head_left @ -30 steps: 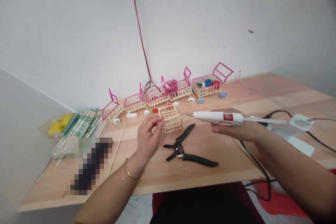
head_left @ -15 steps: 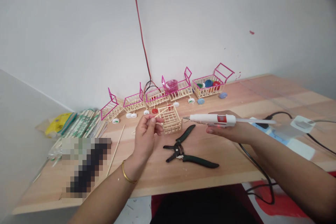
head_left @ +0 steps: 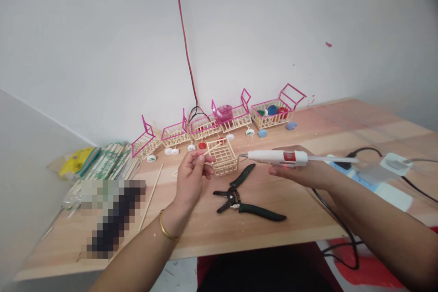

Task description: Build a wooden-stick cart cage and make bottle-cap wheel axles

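Note:
My left hand [head_left: 191, 174] pinches a thin wooden stick [head_left: 215, 147] that reaches over a small basket of pale sticks [head_left: 226, 164]. The basket sits on the table just right of my fingers. My right hand [head_left: 297, 169] is wrapped round a white glue gun [head_left: 273, 156] with a clear glue stick in its back end. The gun's metal tip points left, close to the basket's right side. Black-handled pliers [head_left: 262, 211] lie open in front of the basket.
Several stick carts with magenta trim [head_left: 272, 116] line the wall, with bottle caps [head_left: 262, 133] before them. Bundled sticks in wrappers [head_left: 107, 162] lie at left beside a loose stick [head_left: 151, 197]. At right are a power strip [head_left: 356, 175] and black cables.
Both hands keep nearly the same pose with the stick and glue gun. The whole view has shifted very slightly.

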{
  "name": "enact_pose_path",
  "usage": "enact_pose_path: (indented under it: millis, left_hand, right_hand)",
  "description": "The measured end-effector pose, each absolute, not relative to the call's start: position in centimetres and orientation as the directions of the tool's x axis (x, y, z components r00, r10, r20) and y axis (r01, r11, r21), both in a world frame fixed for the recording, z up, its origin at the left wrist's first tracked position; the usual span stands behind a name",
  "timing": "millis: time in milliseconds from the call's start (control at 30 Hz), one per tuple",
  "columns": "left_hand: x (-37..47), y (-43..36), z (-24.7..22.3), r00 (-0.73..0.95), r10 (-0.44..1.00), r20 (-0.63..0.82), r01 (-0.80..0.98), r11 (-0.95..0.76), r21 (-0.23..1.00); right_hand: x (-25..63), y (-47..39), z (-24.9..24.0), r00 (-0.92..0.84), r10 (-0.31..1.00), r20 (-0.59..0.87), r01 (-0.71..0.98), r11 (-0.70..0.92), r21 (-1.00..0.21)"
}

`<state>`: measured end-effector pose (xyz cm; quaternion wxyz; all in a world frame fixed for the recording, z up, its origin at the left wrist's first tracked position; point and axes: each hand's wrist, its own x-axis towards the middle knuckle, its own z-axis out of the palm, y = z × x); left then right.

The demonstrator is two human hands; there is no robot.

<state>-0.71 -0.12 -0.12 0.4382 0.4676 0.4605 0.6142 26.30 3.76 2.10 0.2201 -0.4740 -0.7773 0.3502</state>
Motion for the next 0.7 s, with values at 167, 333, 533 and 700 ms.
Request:
enact_pose_path:
  millis: [167,333,533,700]
  left_hand:
    - [-0.62,-0.14,0.03,-0.186,0.972,0.146,-0.113,-0.169,0.979]
    - [-0.53,-0.21,0.12,-0.188,0.973,0.137,-0.12,-0.161,0.98]
    - [-0.38,-0.21,0.26,-0.184,0.979,0.087,-0.14,-0.114,0.984]
    - [-0.4,-0.12,0.17,-0.164,0.985,0.061,-0.165,-0.089,0.982]
  right_hand:
    - [26.34,3.75,2.14,-0.43,0.903,-0.017,0.606,0.274,-0.747]
    - [26.37,3.81,2.19,-0.455,0.89,-0.002,0.582,0.296,-0.757]
    - [26.48,3.69,2.24,-0.479,0.878,0.015,0.57,0.324,-0.755]
    - [26.62,3.86,2.34,-0.483,0.876,-0.01,0.611,0.328,-0.721]
